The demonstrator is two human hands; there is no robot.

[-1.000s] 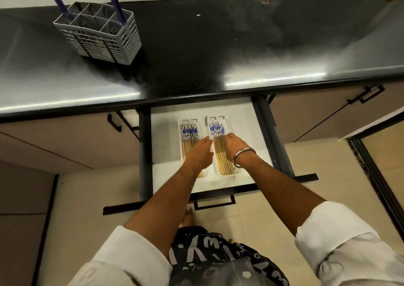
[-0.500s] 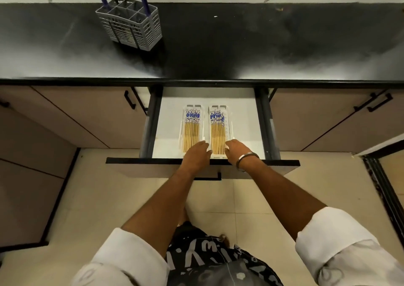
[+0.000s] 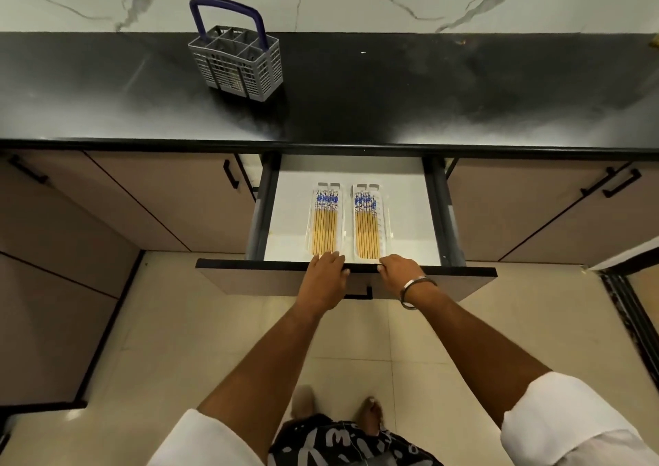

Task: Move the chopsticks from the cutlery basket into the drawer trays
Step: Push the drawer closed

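Bamboo chopsticks are lying in two white trays, side by side in the open drawer (image 3: 410, 216): one bundle in the left tray (image 3: 323, 228), the other in the right tray (image 3: 367, 228), blue-patterned ends pointing toward the back. Bundles are sitting parallel and flat, likely squared up so the drawer can slide shut without snagging.

Left hand (image 3: 325, 280) is resting over the drawer's front edge, fingers loosely straight, touching the rim near the left tray's end. Right hand (image 3: 401, 275) is doing likewise beside the right tray (bangle on that wrist), fingers curling lightly over the edge. Neither grip is pinching any chopstick.

Basket (image 3: 237, 61) is standing upright on the black bench (image 3: 428, 94), well apart from the drawer; its compartments are looking empty from this angle. Judgement: transfer done, hands placed to push the drawer closed.
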